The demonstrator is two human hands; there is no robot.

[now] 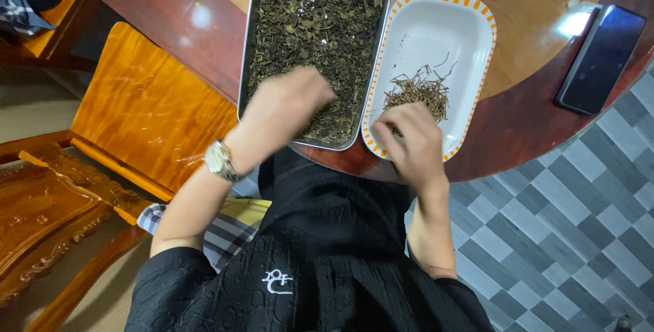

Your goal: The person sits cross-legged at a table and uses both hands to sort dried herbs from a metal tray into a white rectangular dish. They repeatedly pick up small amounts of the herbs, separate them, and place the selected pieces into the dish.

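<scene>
Dried dark leaves point(310, 25) fill a rectangular metal tray point(249, 46) at the near edge of a round reddish wooden table point(524, 127); the layer is loose and covers the whole floor of the tray. Left hand point(289, 103) rests over the near part of the leaves, fingers curled downward into them; whether they pinch anything cannot be told, since the fingertips are hidden under the hand. Touching the tray's right wall stands a white oblong dish with an orange-dashed rim point(485, 18). It holds a small heap of pale brown stems point(417, 92) near its near end, the far half bare. Right hand point(409, 142) hovers over the dish's near rim, fingers bunched together just below the heap; what, if anything, lies between them is not visible. Judgement: the two vessels sit side by side so that one kind of matter stays apart from the other, each hand over its own vessel. A wristwatch point(219, 160) sits on the left wrist. A dark phone point(599, 59) lies well apart to the right; a carved wooden chair point(146, 110) stands left.
</scene>
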